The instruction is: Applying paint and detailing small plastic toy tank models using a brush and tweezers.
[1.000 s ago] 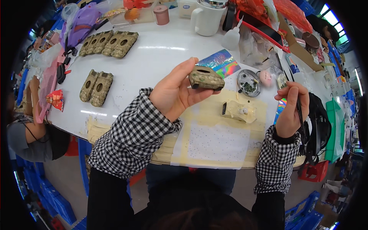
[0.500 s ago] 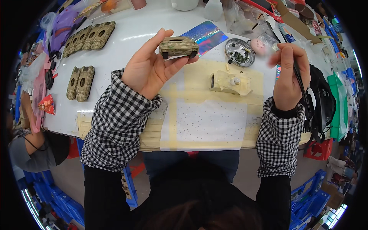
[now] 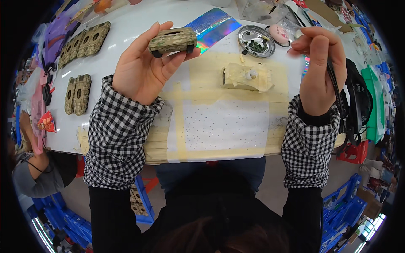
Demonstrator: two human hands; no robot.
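Observation:
My left hand (image 3: 143, 69) is raised over the table, its fingers and thumb closed on a camouflage-patterned shell (image 3: 173, 41). That shell has a dark slot along its top and two black feet below. On the right, my right hand (image 3: 318, 71) is raised with curled fingers around a thin black tool (image 3: 334, 84), which slants down beside the wrist; its tip is hidden. Between the hands, a block wrapped in masking tape (image 3: 248, 77) with a pale knob on top lies on the table. Just beyond it is a round metal dish (image 3: 258, 41) with small dark green pieces.
More camouflage shells (image 3: 86, 44) stand in a row at the far left, with a pair (image 3: 77, 95) nearer. A white sheet (image 3: 223, 130) with dark specks is taped down in front. A holographic sheet (image 3: 215, 27), pink round object (image 3: 278, 33) and black bag (image 3: 358, 101) lie farther out.
The view has shifted slightly, so the table things sit somewhat differently in it. My left hand has moved a little left with the shell, which is slightly tilted. The right hand keeps its grip.

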